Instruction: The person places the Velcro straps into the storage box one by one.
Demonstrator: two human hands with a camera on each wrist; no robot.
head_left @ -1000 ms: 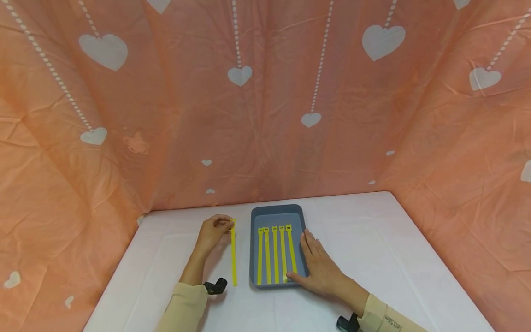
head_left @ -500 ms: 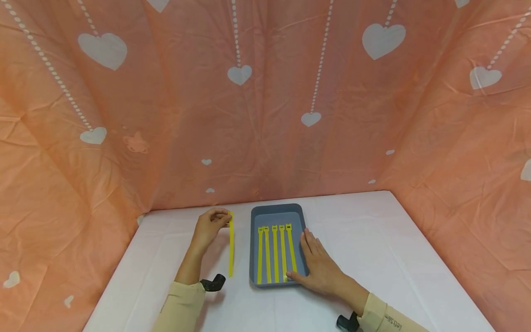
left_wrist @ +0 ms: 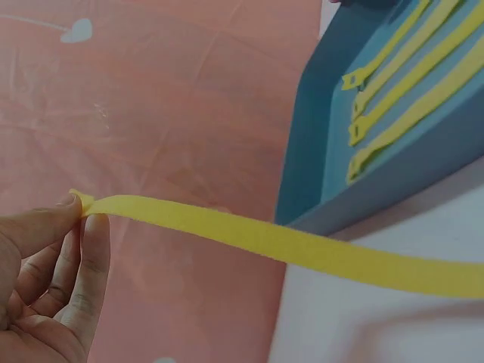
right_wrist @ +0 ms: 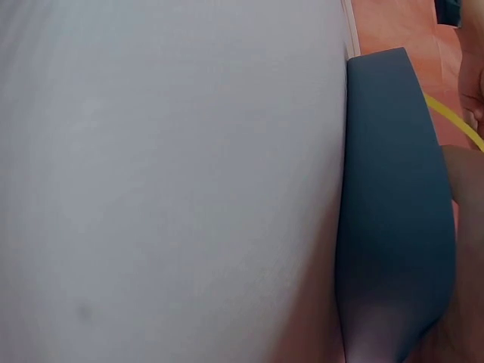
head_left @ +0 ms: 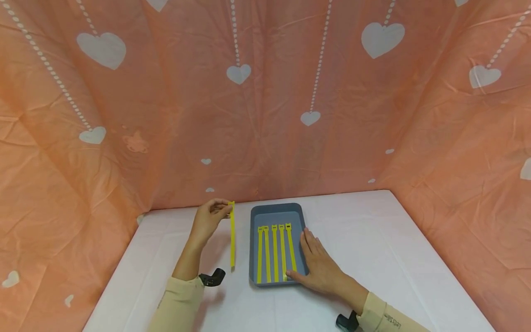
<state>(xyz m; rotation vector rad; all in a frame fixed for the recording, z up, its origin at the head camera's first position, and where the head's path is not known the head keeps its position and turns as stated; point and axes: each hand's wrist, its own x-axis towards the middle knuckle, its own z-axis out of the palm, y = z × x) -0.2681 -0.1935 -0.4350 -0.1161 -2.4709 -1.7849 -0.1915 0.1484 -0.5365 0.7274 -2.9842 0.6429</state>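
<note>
The left hand (head_left: 209,220) pinches the top end of a yellow strap (head_left: 232,235) between thumb and fingertips (left_wrist: 89,227), holding it lifted just left of the blue-grey tray (head_left: 254,244); the strap hangs down with its lower end near the tabletop, though whether that end touches the cloth is hard to tell from the head view. In the left wrist view the strap runs from the pinch past the tray's outer wall, close beside it but apart.

The right hand (head_left: 318,267) lies flat with straight fingers along the tray's right rim, thumb at the near right corner, gripping nothing. Five yellow straps (head_left: 275,252) lie side by side lengthwise in the tray, filling its near part; the far part of the tray floor is bare.

The tray sits toward the far middle of a table under a white cloth (head_left: 394,258). There is wide open cloth to the right of the tray and a narrower strip to its left. The table's far edge and both sides meet a salmon-pink curtain with white hearts (head_left: 315,92), which closes in the space on three sides.
</note>
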